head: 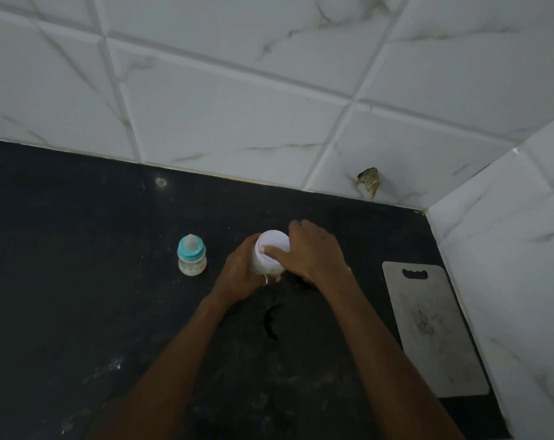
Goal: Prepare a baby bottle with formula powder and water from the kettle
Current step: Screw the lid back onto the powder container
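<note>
Head view: white-lidded jar gripped in both hands at a dark counter.
The left hand wraps the jar's body; the right hand curls over its lid, thumb on top. The baby bottle, teal-collared, stands upright, apart to the jar's left. A cutting board lies right.

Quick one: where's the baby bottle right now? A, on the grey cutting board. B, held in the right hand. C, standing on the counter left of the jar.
C: the baby bottle stands upright on the counter, left of the jar that the left hand and right hand both hold.
</note>
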### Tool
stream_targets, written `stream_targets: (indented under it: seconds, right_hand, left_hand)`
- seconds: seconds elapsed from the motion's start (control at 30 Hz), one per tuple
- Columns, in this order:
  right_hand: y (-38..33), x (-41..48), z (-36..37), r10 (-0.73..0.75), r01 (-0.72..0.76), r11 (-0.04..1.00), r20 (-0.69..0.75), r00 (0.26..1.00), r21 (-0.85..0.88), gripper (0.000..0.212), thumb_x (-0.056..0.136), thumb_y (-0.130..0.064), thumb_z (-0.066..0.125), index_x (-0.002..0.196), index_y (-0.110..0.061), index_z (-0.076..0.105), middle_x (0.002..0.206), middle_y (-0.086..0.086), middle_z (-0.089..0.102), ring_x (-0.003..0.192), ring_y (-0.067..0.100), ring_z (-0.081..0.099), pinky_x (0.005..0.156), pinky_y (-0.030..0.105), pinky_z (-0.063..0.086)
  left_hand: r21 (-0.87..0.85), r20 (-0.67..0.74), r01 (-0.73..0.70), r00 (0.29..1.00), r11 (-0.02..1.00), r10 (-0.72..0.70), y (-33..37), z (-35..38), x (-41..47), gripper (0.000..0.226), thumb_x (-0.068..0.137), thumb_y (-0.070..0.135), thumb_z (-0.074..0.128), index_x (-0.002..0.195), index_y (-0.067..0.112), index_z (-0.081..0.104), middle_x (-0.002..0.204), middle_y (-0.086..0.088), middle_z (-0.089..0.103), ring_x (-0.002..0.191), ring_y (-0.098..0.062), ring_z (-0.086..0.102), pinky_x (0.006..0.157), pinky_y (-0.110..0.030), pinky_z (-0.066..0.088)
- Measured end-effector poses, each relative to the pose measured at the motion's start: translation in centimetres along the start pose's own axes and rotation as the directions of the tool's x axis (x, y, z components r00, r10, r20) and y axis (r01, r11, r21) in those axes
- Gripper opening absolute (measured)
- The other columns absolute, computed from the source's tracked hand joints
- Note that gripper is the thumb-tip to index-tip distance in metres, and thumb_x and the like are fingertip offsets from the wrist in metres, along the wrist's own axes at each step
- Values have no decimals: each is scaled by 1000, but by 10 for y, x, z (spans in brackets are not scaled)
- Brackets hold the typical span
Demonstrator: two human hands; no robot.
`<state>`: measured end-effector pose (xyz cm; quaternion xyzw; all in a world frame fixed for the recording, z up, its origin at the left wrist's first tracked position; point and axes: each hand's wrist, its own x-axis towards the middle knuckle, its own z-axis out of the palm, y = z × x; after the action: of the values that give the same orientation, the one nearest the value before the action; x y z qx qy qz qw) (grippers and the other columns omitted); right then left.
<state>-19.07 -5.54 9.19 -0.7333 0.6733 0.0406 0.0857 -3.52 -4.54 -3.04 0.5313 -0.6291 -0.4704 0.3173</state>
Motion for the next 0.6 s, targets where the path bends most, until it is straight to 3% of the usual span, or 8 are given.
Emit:
stream_targets:
  seconds: [0.1, 0.17, 0.23, 0.3, 0.37, 0.47, 0.6]
  right_hand:
    - [1, 13, -9, -224, 192, 972, 296, 929, 135, 85, 83, -31, 78, 155, -26, 35, 159, 4, 34, 143, 27, 35, 110, 43, 40]
    - [1, 22, -5, -267, 226, 963, 379, 886, 149, 90, 82, -16, 80, 157, -28, 32, 166, 5, 24, 150, 27, 26, 118, 43, 32]
    - [-2, 27, 1, -263, 228, 964, 381, 886, 136, 86, 82, -12, 79, 155, -28, 36, 162, 8, 32, 146, 28, 34, 118, 43, 34]
    - [-4, 26, 5, -237, 213, 971, 317, 918, 108, 78, 82, -17, 78, 151, -27, 43, 148, 8, 45, 133, 29, 48, 108, 43, 44]
    - [-8, 21, 8, -177, 168, 984, 235, 956, 56, 70, 85, -34, 75, 147, -26, 45, 136, 8, 51, 121, 29, 55, 96, 41, 49]
    - [-15, 14, 16, -28, 34, 997, 94, 995, -66, 67, 88, -65, 60, 133, -16, 53, 123, 11, 60, 107, 30, 63, 79, 36, 45]
    - [-18, 9, 25, 70, -73, 996, -56, 996, -53, 79, 86, -81, 44, 116, -9, 60, 111, 11, 68, 97, 29, 68, 75, 36, 48]
  left_hand:
    - [-2, 14, 55, 998, 998, -55, 6, 0, 1, 94, 69, 9, 93, 150, 18, 45, 148, 0, 56, 135, -12, 53, 115, -37, 45]
    - [-2, 43, 92, 995, 996, -92, 8, 2, 3, 90, 73, 6, 90, 151, 12, 44, 151, -6, 53, 139, -19, 50, 117, -36, 42]
    - [-12, 47, 112, 993, 994, -111, 8, 2, 3, 87, 75, 6, 89, 150, 13, 45, 151, -6, 53, 139, -18, 51, 113, -30, 41]
    - [-27, 43, 106, 994, 994, -105, 8, 1, 3, 90, 73, 8, 91, 150, 15, 45, 149, -4, 54, 138, -18, 52, 113, -30, 42]
    - [-26, 36, 81, 996, 996, -80, 9, 0, 0, 93, 72, 10, 91, 151, 17, 43, 149, -3, 54, 137, -16, 52, 114, -31, 42]
    - [-48, 20, 21, 1000, 999, -20, 10, -1, -3, 93, 70, 14, 93, 149, 23, 44, 145, 2, 57, 131, -9, 54, 109, -27, 44]
    - [-39, -1, -6, 1000, 999, 6, 12, -3, -5, 92, 66, 17, 95, 145, 25, 48, 140, 6, 61, 126, -5, 56, 103, -20, 47]
